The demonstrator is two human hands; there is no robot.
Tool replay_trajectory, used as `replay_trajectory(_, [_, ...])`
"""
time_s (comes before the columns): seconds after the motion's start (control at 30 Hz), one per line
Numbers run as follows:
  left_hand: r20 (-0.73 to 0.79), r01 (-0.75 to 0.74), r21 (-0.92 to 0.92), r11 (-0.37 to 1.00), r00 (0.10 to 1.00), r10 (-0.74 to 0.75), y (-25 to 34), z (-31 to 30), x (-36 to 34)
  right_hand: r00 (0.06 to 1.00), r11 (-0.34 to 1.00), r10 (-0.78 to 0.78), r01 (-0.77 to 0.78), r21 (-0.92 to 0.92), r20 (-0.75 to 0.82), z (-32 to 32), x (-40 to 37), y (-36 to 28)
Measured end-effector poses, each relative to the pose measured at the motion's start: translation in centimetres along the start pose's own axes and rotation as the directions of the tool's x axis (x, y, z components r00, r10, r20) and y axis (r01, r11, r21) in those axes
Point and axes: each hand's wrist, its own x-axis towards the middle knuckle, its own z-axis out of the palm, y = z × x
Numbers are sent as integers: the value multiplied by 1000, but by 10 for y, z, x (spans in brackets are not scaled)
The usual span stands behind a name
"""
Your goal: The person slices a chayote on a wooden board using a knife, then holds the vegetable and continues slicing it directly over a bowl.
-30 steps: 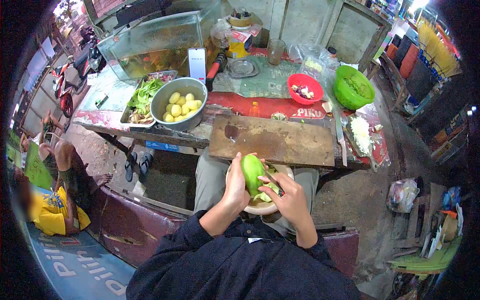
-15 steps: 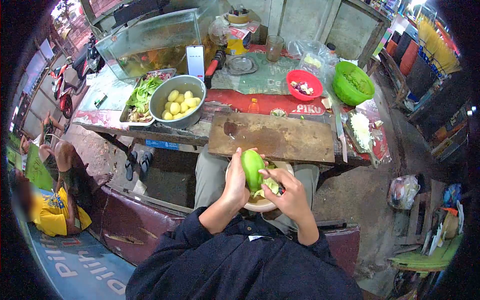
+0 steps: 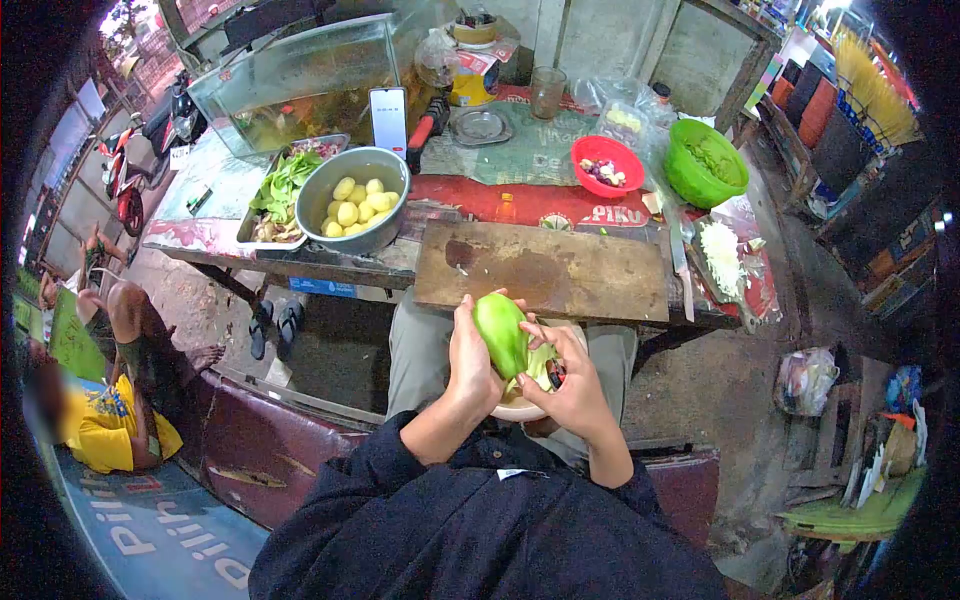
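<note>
My left hand [image 3: 473, 360] is wrapped round a smooth, bright green fruit [image 3: 498, 330], longer than wide, whose exact kind I cannot make out. It is held tilted above a pale bowl [image 3: 518, 411] in my lap. Close against the fruit's right side is my right hand [image 3: 572, 385], fingers bent. A small black-and-red tool [image 3: 556, 374] shows inside its grip, mostly hidden by the fingers. Pale green pieces like peelings [image 3: 540, 362] lie between the fruit and my right hand.
Just beyond my hands lies a wooden board [image 3: 540, 270], with a knife [image 3: 681, 268] on its right. A pot of peeled potatoes [image 3: 390, 228] stands left. Red [image 3: 607, 148] and green bowls [image 3: 706, 165] stand right. Another person [image 3: 110, 425] sits at the left.
The green fruit has shifted slightly left and up in my left hand. My right fingers have moved nearer to it, with the thumb lower, and more of the tool shows.
</note>
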Motion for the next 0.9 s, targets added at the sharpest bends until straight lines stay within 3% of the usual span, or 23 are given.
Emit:
replay_trajectory(0.37, [1,-49,-34,998,999,49,5,3,-5,996,997,5,2,76,-84,16,-4,5])
replay_trajectory(0.53, [17,-105,0,994,994,105,7,5,-9,984,949,130,-89,303,-118,25,-7,-2])
replay_trajectory(0.9, [77,-240,76,968,969,235,-7,-1,-8,965,895,188,-92,436,-182,32,-7,7])
